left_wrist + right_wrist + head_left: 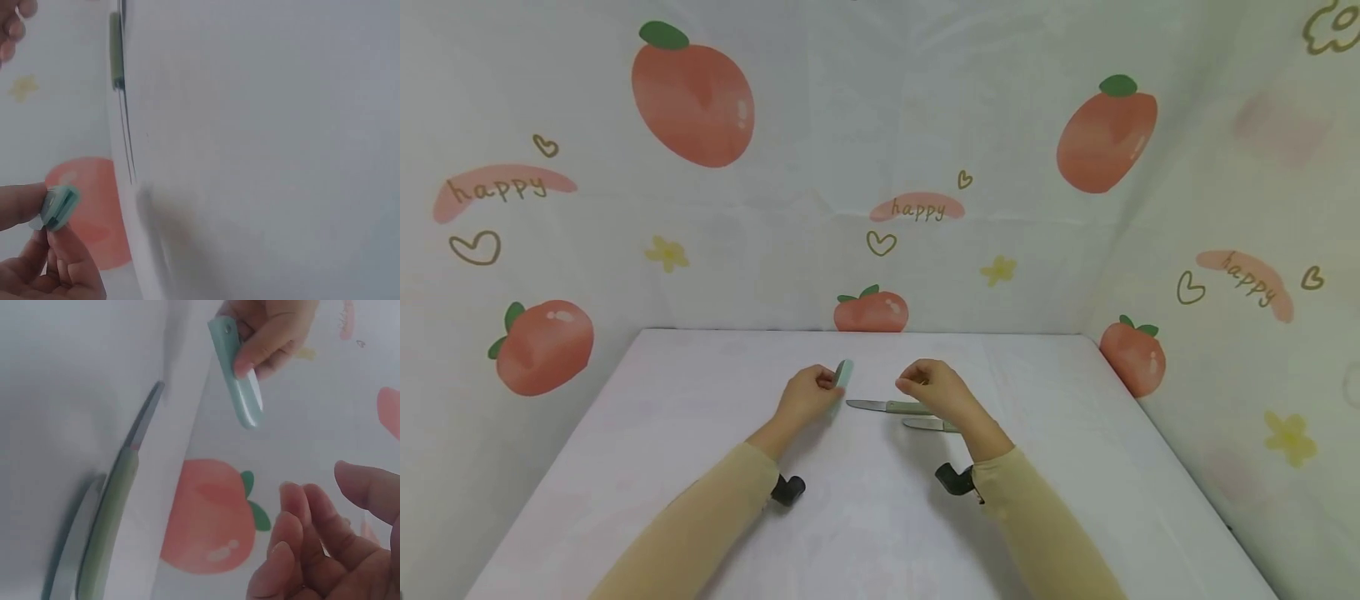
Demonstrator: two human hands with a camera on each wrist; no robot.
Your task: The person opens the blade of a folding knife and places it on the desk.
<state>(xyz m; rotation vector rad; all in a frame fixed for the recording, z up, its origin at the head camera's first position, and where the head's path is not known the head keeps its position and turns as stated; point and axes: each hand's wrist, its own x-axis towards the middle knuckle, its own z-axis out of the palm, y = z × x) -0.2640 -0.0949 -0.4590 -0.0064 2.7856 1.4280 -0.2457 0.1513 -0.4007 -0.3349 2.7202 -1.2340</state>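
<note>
A mint-green folding knife (234, 375) with a hole near one end is pinched between the thumb and fingers of my left hand (807, 393), above the table. The left wrist view shows a dark slot in its end. To the right, my right hand (942, 390) hovers with bent fingers and holds nothing; in the right wrist view its thumb stands apart from the fingertips (292, 495). Below it lies a knife (904, 407) with a sage-green handle, blade pointing left. A second knife (928, 425) lies nearer me, its handle partly hidden by the right wrist.
The table (865, 533) has a white cover. Behind it and at both sides hang white sheets (805, 267) printed with red fruit and lettering. A black wrist camera mount (788, 490) sits at the left cuff, and another mount (955, 479) at the right.
</note>
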